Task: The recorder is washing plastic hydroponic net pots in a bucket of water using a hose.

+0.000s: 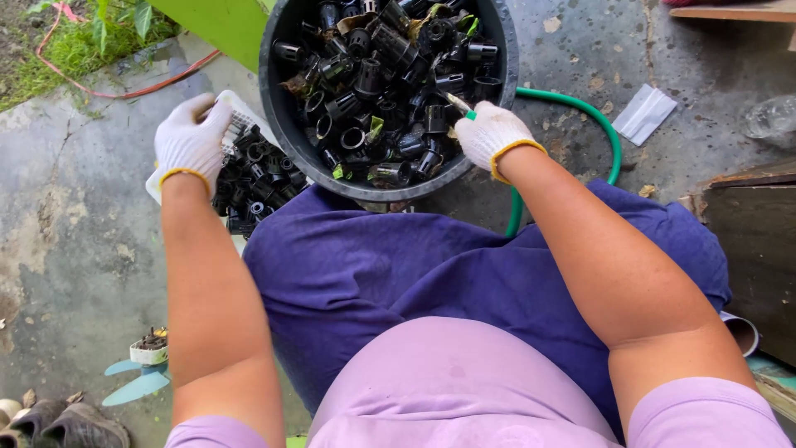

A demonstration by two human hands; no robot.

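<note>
Black net pots (377,79), seemingly wet

A green hose (612,141) is curving far right beside white packaging (645,114); worn shoes (62,423) are lying near left by a small fan (143,375).

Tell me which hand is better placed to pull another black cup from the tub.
Right, probably. The right hand is already over the tub among the black cups, holding a green-handled tool. The left hand is at the white basket beside it.
</note>
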